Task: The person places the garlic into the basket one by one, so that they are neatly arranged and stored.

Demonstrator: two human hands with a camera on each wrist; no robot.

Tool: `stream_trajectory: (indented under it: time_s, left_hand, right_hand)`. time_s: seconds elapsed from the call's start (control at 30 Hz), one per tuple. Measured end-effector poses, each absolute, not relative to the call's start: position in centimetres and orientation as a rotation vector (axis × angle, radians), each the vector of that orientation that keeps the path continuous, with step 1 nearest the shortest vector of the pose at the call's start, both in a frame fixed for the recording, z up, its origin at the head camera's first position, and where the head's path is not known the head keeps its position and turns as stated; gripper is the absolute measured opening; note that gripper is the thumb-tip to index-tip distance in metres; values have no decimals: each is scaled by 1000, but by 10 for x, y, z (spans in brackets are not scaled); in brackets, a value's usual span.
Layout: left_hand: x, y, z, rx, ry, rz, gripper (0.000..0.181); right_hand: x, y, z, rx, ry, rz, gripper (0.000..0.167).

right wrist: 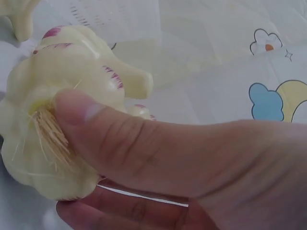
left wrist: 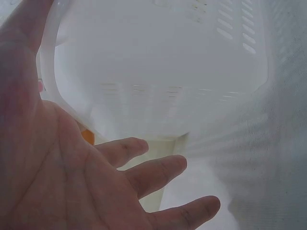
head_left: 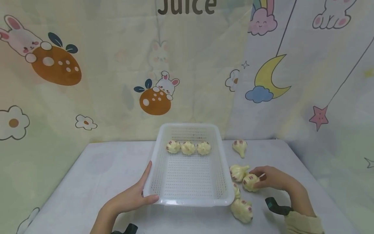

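Observation:
A white perforated basket (head_left: 190, 203) holds a row of three garlic bulbs (head_left: 188, 148) near its far end. The left hand (head_left: 132, 195) is at the basket's left side, thumb on the near rim corner; in the left wrist view this hand (left wrist: 96, 177) has its fingers spread beneath the basket (left wrist: 158, 57). To the basket's right, the right hand (head_left: 273, 177) pinches a garlic bulb (head_left: 250, 182). In the right wrist view the right hand's thumb (right wrist: 139, 143) presses beside the root tuft of that bulb (right wrist: 29, 158), fingers behind it.
Other garlic bulbs lie right of the basket: one at the back (head_left: 240, 148), one touching or close to the pinched bulb (head_left: 238, 172), one partly hidden by the rim (head_left: 236, 191), and one in front (head_left: 242, 210). A printed cloth (head_left: 117, 97) hangs behind the white table (head_left: 96, 172).

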State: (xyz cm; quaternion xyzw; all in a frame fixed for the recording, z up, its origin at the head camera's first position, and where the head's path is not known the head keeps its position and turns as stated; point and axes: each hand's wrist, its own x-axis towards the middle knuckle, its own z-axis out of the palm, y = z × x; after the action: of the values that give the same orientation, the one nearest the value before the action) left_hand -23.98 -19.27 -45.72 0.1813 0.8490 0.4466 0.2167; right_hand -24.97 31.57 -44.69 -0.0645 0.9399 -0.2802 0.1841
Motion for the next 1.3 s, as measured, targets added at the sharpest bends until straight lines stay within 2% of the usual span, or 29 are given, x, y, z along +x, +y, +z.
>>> stream_trajectory:
  time_s: [0.57,0.93,1.3]
  left_hand:
    - [-240,-194,-459,496,2353,1222,109]
    - [-241,-194,-456,514,2372,1226,109]
    - [-241,-192,-458,512,2348,1241,109]
  right_hand:
    - [-251,320,-451,-215,2636,-831,53]
    - [-248,322,-438,-203,2642,-773,54]
    - [-233,324,-416,-209,2668,-762,63]
